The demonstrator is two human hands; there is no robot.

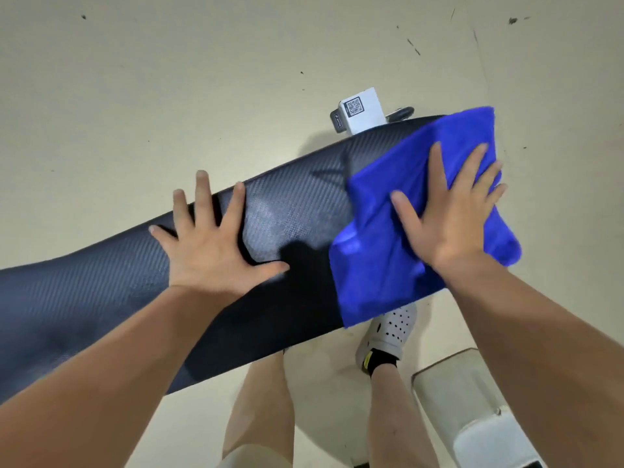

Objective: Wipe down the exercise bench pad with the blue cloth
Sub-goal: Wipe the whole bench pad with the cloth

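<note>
Wiping seems barely begun — the right hand (452,214) presses the blue cloth (381,275) flat-fingered onto the bench pad (304,204), the left hand (216,251) rests open beside it, and the long surface (74,298) beyond the left hand looks unwiped.

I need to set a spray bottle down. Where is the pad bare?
Bare: the strip between the left hand and the blue cloth, and the long stretch of pad left of that hand. Crowded: the right end, under cloth and right hand.

Your left hand (216,244) is flat on the pad (84,292) mid-frame, right hand (452,214) on the cloth (378,282) over the pad's right end, box (368,113) just above that.
</note>
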